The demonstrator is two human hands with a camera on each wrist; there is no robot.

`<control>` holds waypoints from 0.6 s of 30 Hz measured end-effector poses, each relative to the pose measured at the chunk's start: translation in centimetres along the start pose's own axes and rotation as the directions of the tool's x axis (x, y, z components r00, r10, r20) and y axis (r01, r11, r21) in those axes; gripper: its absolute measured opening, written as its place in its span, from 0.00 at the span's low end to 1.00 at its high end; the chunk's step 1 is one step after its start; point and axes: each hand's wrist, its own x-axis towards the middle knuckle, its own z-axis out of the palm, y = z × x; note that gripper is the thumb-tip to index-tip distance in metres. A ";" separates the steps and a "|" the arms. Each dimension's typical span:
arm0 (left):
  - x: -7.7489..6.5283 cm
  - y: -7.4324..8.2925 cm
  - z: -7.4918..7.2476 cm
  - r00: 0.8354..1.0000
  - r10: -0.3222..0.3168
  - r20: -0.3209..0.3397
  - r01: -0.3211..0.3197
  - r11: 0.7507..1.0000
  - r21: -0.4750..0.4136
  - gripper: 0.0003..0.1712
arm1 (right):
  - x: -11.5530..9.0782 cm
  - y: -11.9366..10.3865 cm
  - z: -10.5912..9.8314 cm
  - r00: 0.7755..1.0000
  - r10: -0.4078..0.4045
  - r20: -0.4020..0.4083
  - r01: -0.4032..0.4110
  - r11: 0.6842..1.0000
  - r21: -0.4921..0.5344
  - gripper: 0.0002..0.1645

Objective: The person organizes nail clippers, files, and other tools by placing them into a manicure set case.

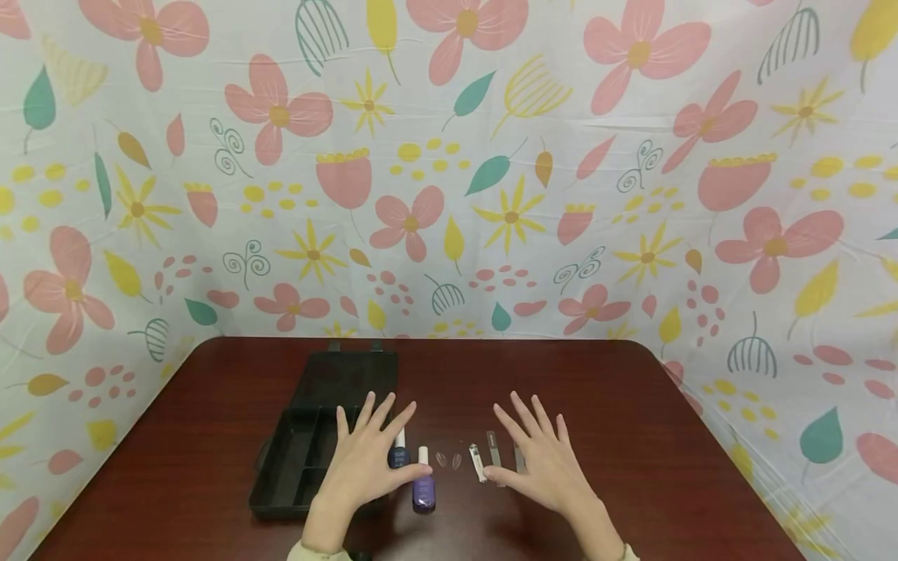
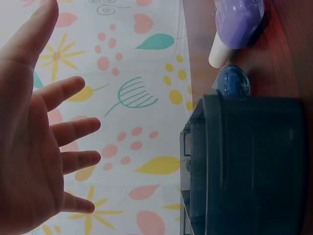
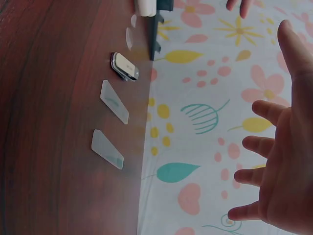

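My left hand [image 1: 365, 463] is held with fingers spread above the black plastic case [image 1: 270, 487], holding nothing. Its thumb overlaps a purple nail polish bottle [image 1: 424, 497] with a white cap in the head view. A dark blue nail polish bottle [image 1: 399, 458] is partly hidden behind that hand. Spread the same way, my right hand [image 1: 543, 466] hovers over the table with nothing in it. Near its thumb lie a nail clipper [image 3: 126, 67] and two flat translucent strips, one [image 3: 114, 102] beside the other [image 3: 107, 149]. Two small clear nail tips, one [image 1: 440, 460] beside the other [image 1: 457, 461], lie between the hands.
The case's lid [image 1: 351, 378] is folded back towards the far edge, and dividers split its tray into compartments. Everything stands on a dark reddish-brown table [image 1: 596, 405]. A floral cloth [image 1: 449, 234] hangs behind and beside it.
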 end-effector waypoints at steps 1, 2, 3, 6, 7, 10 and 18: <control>0.0 -0.1 0.0 1.000 0.002 -0.002 -0.002 1.000 -0.002 0.52 | 0.0 0.0 0.0 1.000 -0.003 -0.003 0.003 1.000 0.001 0.51; 0.0 -0.1 0.0 1.000 0.006 -0.005 -0.006 1.000 -0.009 0.51 | 0.0 0.0 0.0 1.000 -0.006 -0.006 0.006 1.000 -0.001 0.51; 0.0 -0.1 -0.1 1.000 0.008 -0.004 -0.008 1.000 -0.015 0.51 | 0.0 0.0 0.0 1.000 -0.007 -0.007 0.007 1.000 -0.001 0.51; -0.1 -0.3 -0.1 1.000 0.013 -0.010 -0.013 0.999 -0.037 0.49 | 0.0 0.1 0.0 1.000 -0.009 -0.013 0.009 1.000 0.001 0.52; -0.1 -0.4 0.0 1.000 0.014 -0.010 -0.014 0.999 -0.040 0.49 | 0.0 0.1 0.0 1.000 -0.011 -0.016 0.011 1.000 0.001 0.53; -0.2 -0.6 0.1 1.000 0.008 -0.009 -0.009 0.998 -0.054 0.47 | 0.0 0.2 0.1 1.000 -0.014 -0.019 0.014 1.000 0.006 0.52; -0.5 -1.3 0.1 1.000 0.002 -0.015 -0.003 0.998 -0.060 0.48 | -0.2 0.5 0.3 0.999 -0.038 -0.021 0.039 0.999 0.001 0.55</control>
